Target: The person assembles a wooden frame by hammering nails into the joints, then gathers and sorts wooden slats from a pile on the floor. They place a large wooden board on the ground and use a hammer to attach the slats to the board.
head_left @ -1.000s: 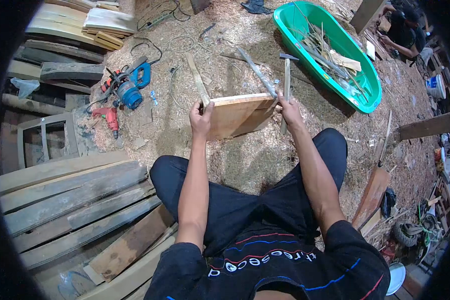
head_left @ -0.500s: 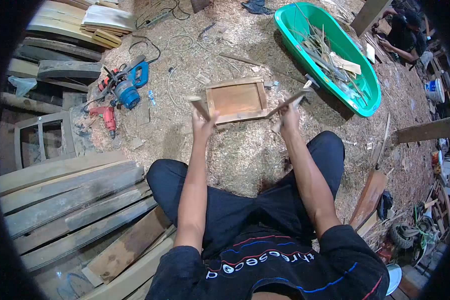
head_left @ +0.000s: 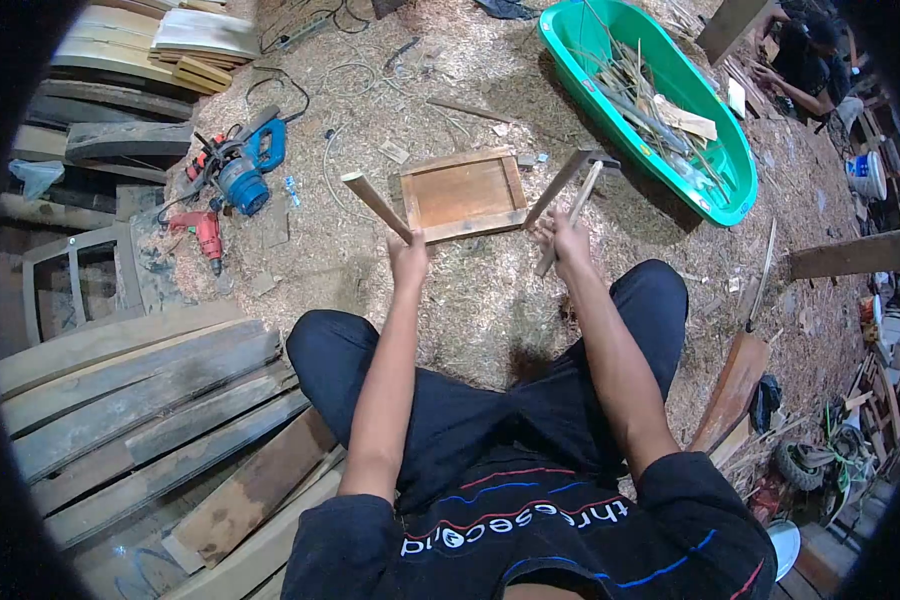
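Observation:
A small wooden frame with a panel inside (head_left: 462, 193) lies on the shavings in front of my knees. One wooden leg (head_left: 372, 203) rises from its near left corner, leaning outward to the left. Another leg (head_left: 555, 188) slants up at the near right corner. My left hand (head_left: 408, 262) is closed around the base of the left leg, at the frame's corner. In my right hand (head_left: 570, 245) is a hammer (head_left: 584, 192), gripped by its light wooden handle with the head pointing away from me. That hand is just beside the base of the right leg.
A green tub (head_left: 660, 150) of wood scraps stands at the far right. To the left lie a blue power tool (head_left: 242, 185) and a red drill (head_left: 208, 238). Planks (head_left: 150, 390) are stacked near my left knee. Another person (head_left: 805, 65) sits at the upper right.
The frame has shifted slightly left, and its left leg leans further outward. My left hand has moved down to the leg's base. The hammer handle now shows more clearly in my right hand.

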A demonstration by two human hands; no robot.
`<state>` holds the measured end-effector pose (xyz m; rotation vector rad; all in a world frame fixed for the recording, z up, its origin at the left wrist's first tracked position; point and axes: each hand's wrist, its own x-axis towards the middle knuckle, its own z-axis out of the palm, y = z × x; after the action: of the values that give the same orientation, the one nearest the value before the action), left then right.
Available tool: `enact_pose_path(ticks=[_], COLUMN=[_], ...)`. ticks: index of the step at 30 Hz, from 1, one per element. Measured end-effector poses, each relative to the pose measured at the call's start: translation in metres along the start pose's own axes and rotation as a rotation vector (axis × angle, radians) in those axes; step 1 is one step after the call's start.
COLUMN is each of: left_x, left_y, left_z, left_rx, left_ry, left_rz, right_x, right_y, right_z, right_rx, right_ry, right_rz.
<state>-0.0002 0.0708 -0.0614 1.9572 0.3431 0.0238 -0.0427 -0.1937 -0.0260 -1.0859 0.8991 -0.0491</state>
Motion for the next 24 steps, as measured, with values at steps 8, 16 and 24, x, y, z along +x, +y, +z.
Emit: enact_pose_path(ticks=[8, 16, 24], left_x=[-0.034, -0.077, -0.143], left_y=[-0.028, 0.000, 0.197], left_z=[0.060, 0.047, -0.049], left_rx=[0.374, 0.346, 0.322], left_ry=[-0.386, -0.359, -0.466], left_rz=[0.343, 0.597, 0.376], right_x=[0.046, -0.005, -0.187], right_y=[0.067, 0.048, -0.103], right_z=[-0.047, -0.077, -0.073], right_rx=[-0.835, -1.022, -0.782], right_ry=[0.343, 0.167, 0.070], right_rz=[-0.375, -0.479, -0.636])
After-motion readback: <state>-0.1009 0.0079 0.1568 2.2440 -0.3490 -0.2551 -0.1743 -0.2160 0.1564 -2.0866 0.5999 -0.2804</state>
